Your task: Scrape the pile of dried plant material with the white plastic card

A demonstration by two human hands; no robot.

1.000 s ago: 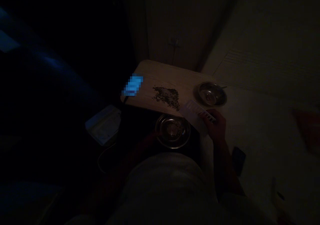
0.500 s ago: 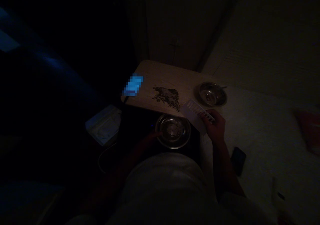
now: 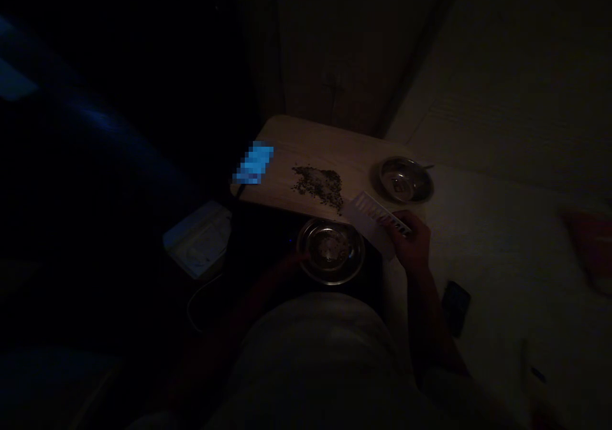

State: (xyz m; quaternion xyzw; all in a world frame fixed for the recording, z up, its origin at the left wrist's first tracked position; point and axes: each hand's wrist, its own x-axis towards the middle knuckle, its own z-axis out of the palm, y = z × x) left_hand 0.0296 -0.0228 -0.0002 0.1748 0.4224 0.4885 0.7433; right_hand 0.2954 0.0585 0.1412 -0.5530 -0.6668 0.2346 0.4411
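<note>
The room is very dark. My right hand is closed around a pale flat card with a row of slots along its upper edge. The card's far end is close to a heap of small dark seeds or grains spread on a light wooden board. Below the board's near edge sits a shiny metal bowl with some bits in its bottom. At its left rim is my left hand, dim, its fingers mostly hidden, with what seems a thumb over the rim.
A second metal bowl, with a thin handle sticking out behind it, stands at the board's right end. A lit, blurred screen lies at the left end. Lower left is a pale tray-like container; a dark phone-like object lies right.
The card's far end has tipped slightly downward in my right hand. The metal bowl, my left hand and the heap look almost the same.
</note>
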